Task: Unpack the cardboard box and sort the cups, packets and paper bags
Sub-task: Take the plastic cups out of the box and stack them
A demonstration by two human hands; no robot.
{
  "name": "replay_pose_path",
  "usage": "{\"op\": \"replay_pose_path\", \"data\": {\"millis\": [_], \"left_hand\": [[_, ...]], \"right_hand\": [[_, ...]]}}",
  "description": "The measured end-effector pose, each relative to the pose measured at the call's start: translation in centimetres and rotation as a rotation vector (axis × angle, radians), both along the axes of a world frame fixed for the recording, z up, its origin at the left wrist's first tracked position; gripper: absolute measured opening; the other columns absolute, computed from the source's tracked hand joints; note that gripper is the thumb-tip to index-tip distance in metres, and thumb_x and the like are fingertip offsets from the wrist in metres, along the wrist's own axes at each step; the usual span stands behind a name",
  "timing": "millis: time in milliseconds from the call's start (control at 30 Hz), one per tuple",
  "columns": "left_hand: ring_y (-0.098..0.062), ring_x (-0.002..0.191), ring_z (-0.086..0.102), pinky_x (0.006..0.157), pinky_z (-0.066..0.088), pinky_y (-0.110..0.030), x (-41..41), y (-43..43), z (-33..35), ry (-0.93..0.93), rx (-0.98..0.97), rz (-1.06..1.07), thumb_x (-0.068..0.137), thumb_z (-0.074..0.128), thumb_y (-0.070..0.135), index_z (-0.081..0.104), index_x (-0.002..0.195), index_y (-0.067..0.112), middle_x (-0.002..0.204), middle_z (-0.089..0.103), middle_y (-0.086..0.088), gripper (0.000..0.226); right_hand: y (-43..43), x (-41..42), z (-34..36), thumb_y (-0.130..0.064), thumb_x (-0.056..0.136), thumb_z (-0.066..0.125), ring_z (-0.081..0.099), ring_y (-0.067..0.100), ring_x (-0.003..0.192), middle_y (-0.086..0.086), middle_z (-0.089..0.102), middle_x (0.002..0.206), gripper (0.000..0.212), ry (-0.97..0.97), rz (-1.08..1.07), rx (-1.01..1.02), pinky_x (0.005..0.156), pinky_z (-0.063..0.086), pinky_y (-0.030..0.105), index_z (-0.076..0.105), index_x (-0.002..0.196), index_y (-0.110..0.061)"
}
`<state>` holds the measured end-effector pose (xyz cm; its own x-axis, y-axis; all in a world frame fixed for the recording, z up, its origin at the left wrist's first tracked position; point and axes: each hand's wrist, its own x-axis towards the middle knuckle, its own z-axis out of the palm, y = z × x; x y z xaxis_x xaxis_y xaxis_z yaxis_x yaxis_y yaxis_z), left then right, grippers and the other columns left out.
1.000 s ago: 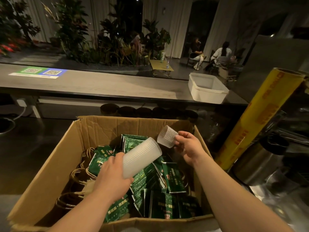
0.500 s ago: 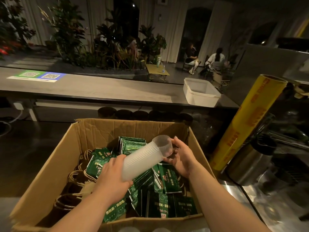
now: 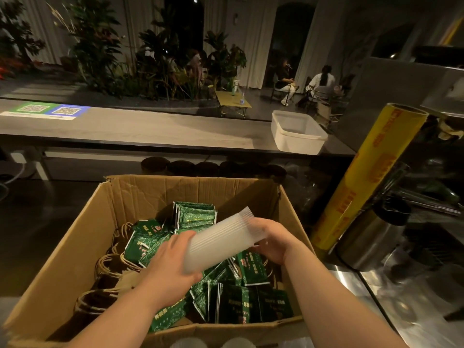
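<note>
An open cardboard box [image 3: 140, 194] stands in front of me. Several green packets [image 3: 195, 216] fill its middle and right. Brown paper bags [image 3: 105, 270] with twine handles lie along its left side. Over the packets I hold a stack of translucent ribbed plastic cups [image 3: 221, 238], tilted up to the right. My left hand [image 3: 170, 267] grips the stack's lower end. My right hand [image 3: 273, 243] is curled round its upper end from the right.
A yellow roll of cling film [image 3: 369, 177] leans right of the box, next to a steel canister [image 3: 371, 237]. A white plastic tub [image 3: 296, 131] sits on the long counter [image 3: 130, 126] behind. Dark round lids [image 3: 180, 167] line up behind the box.
The single cup in my right hand has been pushed onto the end of the stack. Both hands now hold the one stack, lower over the packets.
</note>
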<state>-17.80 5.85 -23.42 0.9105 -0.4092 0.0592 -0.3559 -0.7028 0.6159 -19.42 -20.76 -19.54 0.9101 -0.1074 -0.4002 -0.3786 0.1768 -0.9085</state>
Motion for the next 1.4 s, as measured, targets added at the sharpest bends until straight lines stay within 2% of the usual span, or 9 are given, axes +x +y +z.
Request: {"op": "replay_pose_path", "data": {"millis": [200,367,533,700,800,967,1100,1300,1400], "left_hand": [[-0.009,0.119,0.035,0.107,0.04,-0.043,-0.1,0.2,0.1,0.006,0.01,0.016,0.079,0.083,0.038,0.026,0.144,0.045,0.132,0.035,0.021,0.087],[-0.013,0.115,0.034,0.104,0.041,-0.041,0.2,0.3,0.3,-0.017,0.048,0.141,0.081,0.081,0.035,0.031,0.145,0.035,0.134,0.04,0.009,0.081],[-0.016,0.113,0.036,0.101,0.043,-0.042,0.5,0.4,0.5,-0.024,0.067,0.229,0.081,0.079,0.034,0.032,0.143,0.032,0.126,0.041,0.007,0.078],[-0.017,0.115,0.038,0.1,0.043,-0.042,0.7,0.3,0.6,-0.021,0.086,0.233,0.081,0.079,0.036,0.031,0.142,0.032,0.127,0.041,0.006,0.078],[-0.017,0.116,0.038,0.1,0.042,-0.041,0.8,0.4,0.6,-0.023,0.085,0.229,0.081,0.079,0.036,0.03,0.142,0.032,0.128,0.04,0.006,0.078],[-0.018,0.116,0.037,0.101,0.041,-0.041,1.0,0.3,0.7,-0.022,0.092,0.226,0.082,0.079,0.037,0.03,0.141,0.032,0.129,0.04,0.006,0.077],[-0.018,0.114,0.037,0.098,0.042,-0.04,1.0,0.3,0.6,-0.017,0.107,0.216,0.082,0.078,0.037,0.03,0.14,0.032,0.127,0.04,0.006,0.075],[-0.017,0.114,0.036,0.099,0.043,-0.04,0.7,0.3,0.6,-0.01,0.116,0.214,0.082,0.078,0.037,0.03,0.141,0.032,0.125,0.04,0.007,0.076],[-0.015,0.112,0.034,0.099,0.042,-0.04,0.6,0.3,0.8,-0.011,0.103,0.22,0.082,0.078,0.036,0.03,0.14,0.033,0.121,0.037,0.009,0.076]], "right_hand": [[1.6,0.4,-1.1,-0.026,0.105,0.052,0.059,0.02,0.104,0.0,0.068,0.109,0.026,-0.005,0.237,-0.2,0.083,0.048,0.035,0.067,0.125,-0.022],[-0.8,1.9,-1.0,-0.016,0.108,0.04,0.065,0.02,0.089,0.003,0.063,0.109,0.026,-0.016,-0.475,-0.45,0.065,0.05,0.028,0.061,0.123,-0.017],[-2.6,2.3,-2.2,0.002,0.101,0.044,0.07,0.024,0.086,0.005,0.059,0.097,0.043,0.226,-0.325,-0.643,0.071,0.064,0.036,0.05,0.136,-0.022],[-1.2,2.4,-2.7,0.003,0.103,0.03,0.067,0.028,0.092,0.02,0.043,0.148,0.059,0.395,-0.139,-0.385,0.058,0.061,0.033,0.04,0.152,-0.03],[-1.3,2.4,-3.1,0.004,0.103,0.034,0.064,0.024,0.084,0.02,0.047,0.138,0.059,0.392,-0.164,-0.211,0.063,0.06,0.033,0.036,0.155,-0.025],[-2.3,3.2,-2.9,-0.011,0.101,0.058,0.06,0.02,0.08,0.011,0.066,0.109,0.02,0.208,-0.463,-0.232,0.076,0.056,0.034,0.07,0.117,-0.018],[-2.0,2.9,-2.1,-0.015,0.097,0.068,0.064,0.026,0.107,0.007,0.07,0.11,0.009,0.032,-0.52,-0.224,0.085,0.057,0.038,0.072,0.104,-0.018],[-0.3,2.7,-1.3,0.001,0.105,0.039,0.063,0.031,0.113,0.015,0.063,0.125,0.031,-0.026,-0.342,0.024,0.094,0.057,0.045,0.064,0.118,-0.011],[-0.1,2.8,-1.1,-0.018,0.105,0.047,0.056,0.03,0.117,0.015,0.054,0.137,0.022,0.021,-0.44,0.138,0.091,0.053,0.043,0.062,0.12,-0.012]]}}
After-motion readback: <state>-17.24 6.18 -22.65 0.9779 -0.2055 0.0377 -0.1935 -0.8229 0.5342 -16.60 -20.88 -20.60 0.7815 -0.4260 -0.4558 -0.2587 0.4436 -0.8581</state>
